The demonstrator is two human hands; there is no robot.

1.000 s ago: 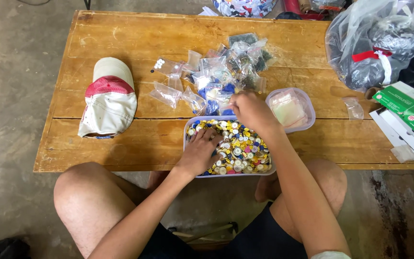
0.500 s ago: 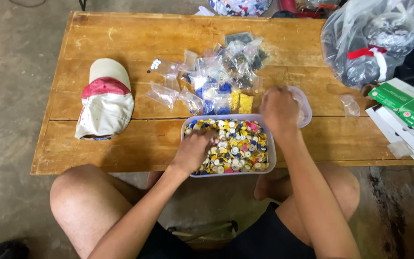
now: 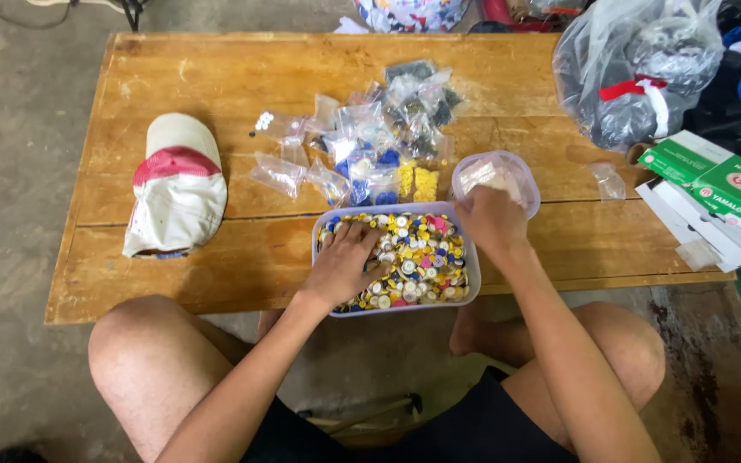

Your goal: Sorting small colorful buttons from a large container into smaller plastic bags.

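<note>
Scene: A seated person, bare knees at the near edge of a wooden worktop (image 3: 216, 77), sorts through small coloured buttons.
Left hand: The left hand (image 3: 346, 261) lies palm down in the button tray (image 3: 473, 257), fingers spread and dug into the left part of the heap; whether it pinches anything cannot be told.
Right hand: The right hand (image 3: 492, 221) hovers over the tray's far right corner, touching the near rim of the small round tub (image 3: 521, 176); its fingers are curled together, and what they hold, if anything, is hidden.
Button tray: A clear rectangular container at the middle of the worktop's near edge, filled with yellow, white, blue and pink buttons (image 3: 426, 257).
Small round tub: A clear plastic tub just beyond the tray's right end, with pale contents.
Bags: A cluster of small clear bags (image 3: 379, 137) of sorted pieces lies at the worktop's centre, just beyond the tray.
Cap: A white and red cap (image 3: 177, 184) rests near the left edge, well apart from the tray.
Right side: A large clear plastic sack (image 3: 636, 69) sits at the far right corner; green and white boxes (image 3: 713, 184) lie off the right edge.
</note>
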